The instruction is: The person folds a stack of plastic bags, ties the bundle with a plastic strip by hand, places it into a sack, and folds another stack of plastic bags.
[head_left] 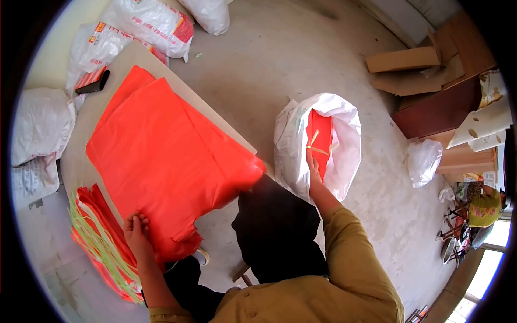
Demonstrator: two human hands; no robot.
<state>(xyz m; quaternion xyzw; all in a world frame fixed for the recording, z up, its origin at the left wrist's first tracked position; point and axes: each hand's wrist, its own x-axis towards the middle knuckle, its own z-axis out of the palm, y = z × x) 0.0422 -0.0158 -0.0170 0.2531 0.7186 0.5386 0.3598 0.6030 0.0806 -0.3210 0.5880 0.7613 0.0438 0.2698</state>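
Right hand [314, 173] inside mouth of sack [346, 177], against red bundle [319, 132]; grip hidden, can't tell. Left hand [137, 229] half-curled at edge of red sheets [161, 145]; can't tell if pinching. Board [121, 67] carries sheets, likely keeping them flat; sack gapes, letting hand in.

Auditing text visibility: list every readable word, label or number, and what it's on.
No text reads clearly.
Upper-left white bags: red print, too small and blurred.
Open white sack: faint marks, unreadable.
Lower-left bag: grey print, unreadable.
Small right-side label: too small.
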